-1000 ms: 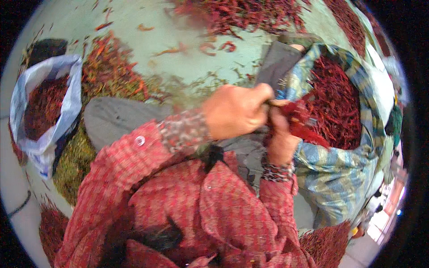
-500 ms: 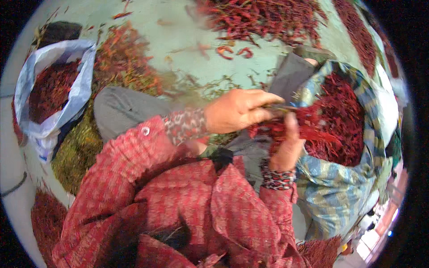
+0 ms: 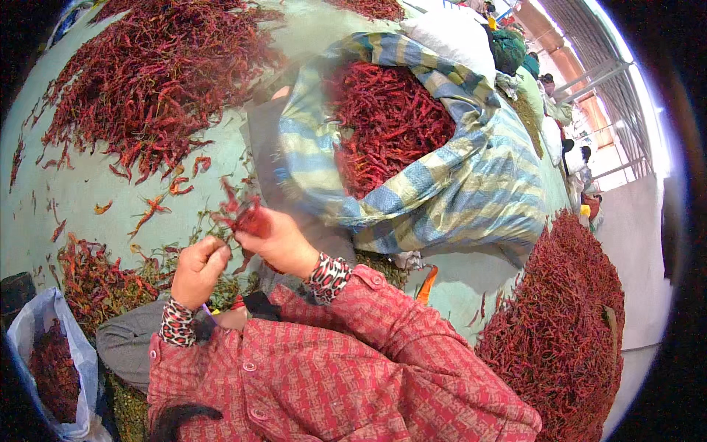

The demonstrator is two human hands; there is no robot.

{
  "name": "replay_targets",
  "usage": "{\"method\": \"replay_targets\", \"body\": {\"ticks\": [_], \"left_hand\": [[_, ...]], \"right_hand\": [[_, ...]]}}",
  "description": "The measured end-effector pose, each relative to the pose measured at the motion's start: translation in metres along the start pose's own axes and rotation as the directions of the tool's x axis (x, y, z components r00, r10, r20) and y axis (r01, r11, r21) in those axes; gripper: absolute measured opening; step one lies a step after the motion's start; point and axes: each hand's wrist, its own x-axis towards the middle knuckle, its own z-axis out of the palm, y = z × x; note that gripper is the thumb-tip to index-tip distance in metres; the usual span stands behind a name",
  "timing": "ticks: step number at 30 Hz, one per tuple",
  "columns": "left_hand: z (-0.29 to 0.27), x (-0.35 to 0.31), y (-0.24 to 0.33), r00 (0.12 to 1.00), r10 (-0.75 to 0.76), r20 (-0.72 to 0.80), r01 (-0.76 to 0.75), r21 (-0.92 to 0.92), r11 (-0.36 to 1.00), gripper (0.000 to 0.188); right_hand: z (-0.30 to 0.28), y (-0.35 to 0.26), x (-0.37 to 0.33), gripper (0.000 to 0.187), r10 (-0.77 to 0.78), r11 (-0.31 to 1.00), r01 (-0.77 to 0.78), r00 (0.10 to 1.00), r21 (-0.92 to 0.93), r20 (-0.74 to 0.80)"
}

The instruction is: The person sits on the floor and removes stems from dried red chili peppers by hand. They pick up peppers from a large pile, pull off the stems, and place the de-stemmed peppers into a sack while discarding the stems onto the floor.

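Observation:
Several dried red chili peppers (image 3: 250, 219) stick out from the fingers of my right hand (image 3: 286, 247), which is closed around them. Just to the left, my left hand (image 3: 197, 274) is closed in a pinch near the stem ends. What its fingers hold is hidden, though a thin purple strip (image 3: 209, 314) shows below the palm. Beyond my right hand, a blue and cream checked woven sack (image 3: 313, 158) lies with its mouth open, full of dried red chilies (image 3: 390, 121).
A large heap of red chilies (image 3: 158, 88) lies on the pale green floor at the far left. Mixed chilies and green stems (image 3: 99, 283) spread by my grey trouser leg. A whitish plastic bag (image 3: 74, 346) stands lower left. Another chili heap (image 3: 560, 309) rises at right.
My view has swung right, so the sack now appears nearer the middle. My hands have come away from the sack's mouth, the right still with chilies. A dark object at my left fingers no longer shows.

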Motion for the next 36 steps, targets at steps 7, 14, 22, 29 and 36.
{"method": "replay_targets", "body": {"ticks": [7, 14, 22, 29, 36], "left_hand": [[-0.021, -0.013, 0.019, 0.997, 0.027, 0.079, 0.022, -0.558, 0.830, 0.011], [-0.016, 0.003, 0.046, 0.775, 0.507, 0.378, -0.327, -0.447, 0.833, 0.016], [-0.046, -0.004, -0.129, 0.860, -0.440, 0.257, 0.144, 0.705, 0.694, 0.026], [-0.027, 0.147, -0.198, 0.973, -0.205, -0.109, 0.228, 0.617, 0.754, 0.028], [0.003, 0.204, -0.220, 0.884, -0.315, -0.345, 0.467, 0.649, 0.600, 0.030]], "right_hand": [[0.018, -0.050, 0.002, 0.038, 0.103, 0.956, -0.134, 0.986, 0.262, 0.128], [-0.046, -0.021, 0.033, 0.018, -0.370, 0.349, 0.157, 0.929, -0.924, 0.018], [-0.181, -0.137, 0.068, 0.035, -0.610, 0.593, 0.146, 0.723, -0.792, -0.324], [-0.372, -0.151, 0.037, 0.039, -0.281, 0.204, -0.331, 0.882, -0.921, -0.379], [-0.091, -0.075, 0.039, 0.020, -0.012, 0.585, 0.114, 0.991, -0.803, 0.132]]}}
